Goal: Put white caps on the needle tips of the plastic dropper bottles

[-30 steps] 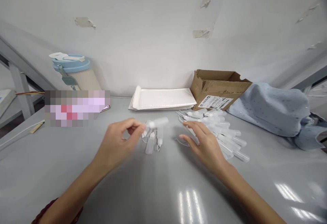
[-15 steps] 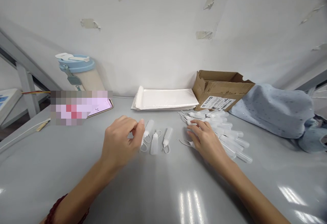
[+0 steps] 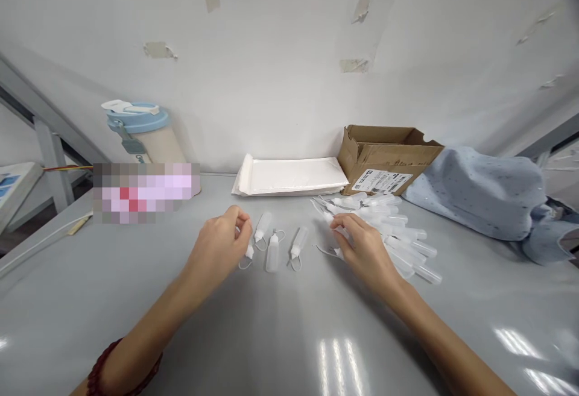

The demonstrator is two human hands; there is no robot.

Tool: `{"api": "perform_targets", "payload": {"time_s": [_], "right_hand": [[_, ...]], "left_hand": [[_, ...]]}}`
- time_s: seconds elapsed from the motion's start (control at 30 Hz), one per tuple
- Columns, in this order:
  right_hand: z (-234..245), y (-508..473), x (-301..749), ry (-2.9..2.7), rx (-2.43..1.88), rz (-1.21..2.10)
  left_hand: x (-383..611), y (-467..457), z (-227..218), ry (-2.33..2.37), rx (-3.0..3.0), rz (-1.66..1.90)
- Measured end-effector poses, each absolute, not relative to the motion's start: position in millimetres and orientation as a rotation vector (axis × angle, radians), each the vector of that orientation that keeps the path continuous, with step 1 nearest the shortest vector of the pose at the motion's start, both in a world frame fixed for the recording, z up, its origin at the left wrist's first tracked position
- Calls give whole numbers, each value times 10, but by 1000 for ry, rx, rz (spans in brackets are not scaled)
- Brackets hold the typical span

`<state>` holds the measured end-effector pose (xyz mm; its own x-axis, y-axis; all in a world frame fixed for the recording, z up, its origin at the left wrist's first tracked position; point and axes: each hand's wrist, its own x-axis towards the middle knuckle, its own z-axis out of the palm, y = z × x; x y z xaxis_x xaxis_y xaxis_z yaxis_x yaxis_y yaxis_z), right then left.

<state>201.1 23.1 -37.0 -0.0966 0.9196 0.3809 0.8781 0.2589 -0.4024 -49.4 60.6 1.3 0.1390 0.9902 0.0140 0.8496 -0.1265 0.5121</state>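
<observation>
My left hand (image 3: 221, 239) is raised over the left end of a loose group of small translucent squeeze bottles, its fingers curled in. Anything inside it is hidden. Beside its fingertips shows the white cap of a partly covered bottle (image 3: 248, 254). To its right lie one tilted bottle (image 3: 263, 226), one with its cap pointing away (image 3: 272, 256) and another with its cap toward me (image 3: 299, 242). My right hand (image 3: 359, 242) reaches into the left side of a pile of similar bottles (image 3: 407, 245), thumb and fingers pinched at a white bottle tip.
Behind the bottles, a white plastic-wrapped pack (image 3: 294, 174) lies against the wall. An open cardboard box (image 3: 389, 155) stands right of it, then a blue cloth (image 3: 488, 194). At left are a blue-lidded tumbler (image 3: 158, 137), a blurred-out patch and a white cable (image 3: 45, 239).
My left hand has shifted slightly left, uncovering more of the bottles beside it. The fingers of my right hand have closed together at the pile. The view has tilted a little.
</observation>
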Motion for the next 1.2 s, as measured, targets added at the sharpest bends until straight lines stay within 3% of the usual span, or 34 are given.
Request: {"api": "perform_targets", "payload": {"time_s": [0.27,0.67,1.2], "right_hand": [[-243,39,1799,-2085,-1199,120],[-217,-2,1749,-2126,-1128,38],[-258,-50,1717,-2143,-1068,183]], "left_hand": [[-275,379,36,1269,1772,683],[-309,402,39,1093,1512,716],[-303,384,74,1053,1365,751]]}}
